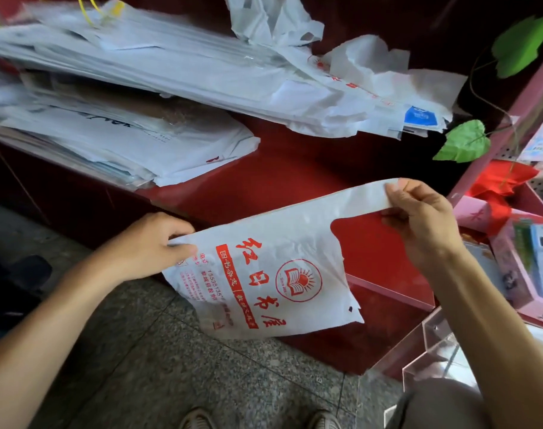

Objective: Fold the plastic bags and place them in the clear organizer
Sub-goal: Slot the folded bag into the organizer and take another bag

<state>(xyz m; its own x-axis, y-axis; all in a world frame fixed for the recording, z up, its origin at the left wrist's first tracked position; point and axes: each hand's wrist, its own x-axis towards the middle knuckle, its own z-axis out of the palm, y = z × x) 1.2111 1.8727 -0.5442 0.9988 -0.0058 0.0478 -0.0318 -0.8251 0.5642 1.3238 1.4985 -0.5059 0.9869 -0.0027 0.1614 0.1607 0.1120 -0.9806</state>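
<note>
You are at the start of a fold — one white plastic bag (pixel 273 270) with red printing is stretched in the air between your two hands, over the front edge of the dark red worktop (pixel 279 168) and the grey stone floor (pixel 177 351) beyond it. Your left hand (pixel 152 246) pinches the bag's bottom edge, fingers curled onto the film, and your right hand (pixel 419 218) pinches the end of one handle loop, thumb and fingers closed on it and drawing it taut. The second handle hangs loose below (its tip droops near the bag's lower right corner), so the bag is pulled out lengthwise but not yet doubled over. By my reading the next move calls for bringing the two long sides together so the loose handle lies on the held one, then flattening the strip — the thin film will want to slip and balloon, so keep tension at both ends. More bags wait behind: a flat stack (pixel 134 144) at the left of the worktop, a longer pile (pixel 202 69) across the back, and crumpled ones (pixel 295 26) at the top. The clear organizer (pixel 431 351) sits at the lower right, just beside your right forearm; whether it holds any bags I cannot tell.
</note>
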